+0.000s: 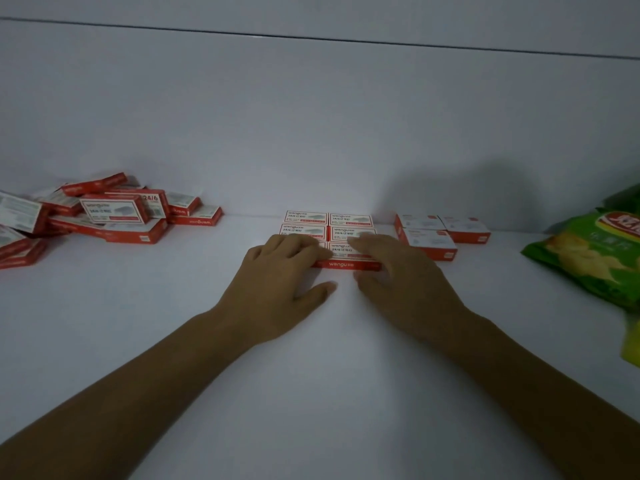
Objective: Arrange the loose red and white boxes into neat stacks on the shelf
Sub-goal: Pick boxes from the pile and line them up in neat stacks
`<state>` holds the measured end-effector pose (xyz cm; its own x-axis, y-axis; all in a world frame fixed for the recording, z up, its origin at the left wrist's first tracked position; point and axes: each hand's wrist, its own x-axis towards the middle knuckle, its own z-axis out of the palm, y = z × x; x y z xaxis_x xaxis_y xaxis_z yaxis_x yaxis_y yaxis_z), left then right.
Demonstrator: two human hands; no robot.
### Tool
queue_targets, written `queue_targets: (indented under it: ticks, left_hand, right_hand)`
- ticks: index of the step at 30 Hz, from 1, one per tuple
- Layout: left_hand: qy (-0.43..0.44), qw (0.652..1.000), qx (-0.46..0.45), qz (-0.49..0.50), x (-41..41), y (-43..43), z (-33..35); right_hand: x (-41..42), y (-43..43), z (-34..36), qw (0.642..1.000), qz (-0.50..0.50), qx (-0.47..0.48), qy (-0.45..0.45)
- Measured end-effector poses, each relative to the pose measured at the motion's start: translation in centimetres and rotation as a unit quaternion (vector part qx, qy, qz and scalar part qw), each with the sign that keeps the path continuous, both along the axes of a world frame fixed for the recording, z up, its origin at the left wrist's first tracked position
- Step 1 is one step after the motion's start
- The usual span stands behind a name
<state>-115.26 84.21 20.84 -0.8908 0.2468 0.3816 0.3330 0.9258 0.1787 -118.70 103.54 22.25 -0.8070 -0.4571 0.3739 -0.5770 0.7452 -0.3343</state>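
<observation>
A neat block of red and white boxes [332,225] lies flat at the middle of the white shelf [311,375], two columns wide, against the back wall. My left hand [277,282] rests on the front left box of the block, fingers spread over its top. My right hand [398,275] rests on the front right box, fingers on its top and thumb at its front edge. A loose, jumbled pile of the same boxes [104,213] lies at the left. Three more boxes [440,232] sit in a tidy group just right of the block.
A green snack bag [588,258] lies at the right edge of the shelf. The white back wall [311,116] stands directly behind the boxes. Bare shelf surface lies between the pile and the block, and in front of my hands.
</observation>
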Motion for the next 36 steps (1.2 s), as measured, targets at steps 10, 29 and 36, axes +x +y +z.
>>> queue_targets:
  ticks: [10,29,36]
  left_hand:
    - [-0.007,1.000,-0.003,-0.007,0.0,-0.3,-0.2]
    - [-0.032,0.999,-0.001,-0.016,0.2,-0.1,0.0]
    - [-0.029,0.999,-0.003,-0.016,0.3,-0.2,0.0]
  right_hand:
    - [0.1,0.9,0.4,0.998,-0.064,0.013,0.002]
    - [-1.0,0.0,-1.2,0.995,-0.051,-0.034,-0.079]
    - [-1.0,0.0,-1.2,0.995,-0.039,-0.042,-0.084]
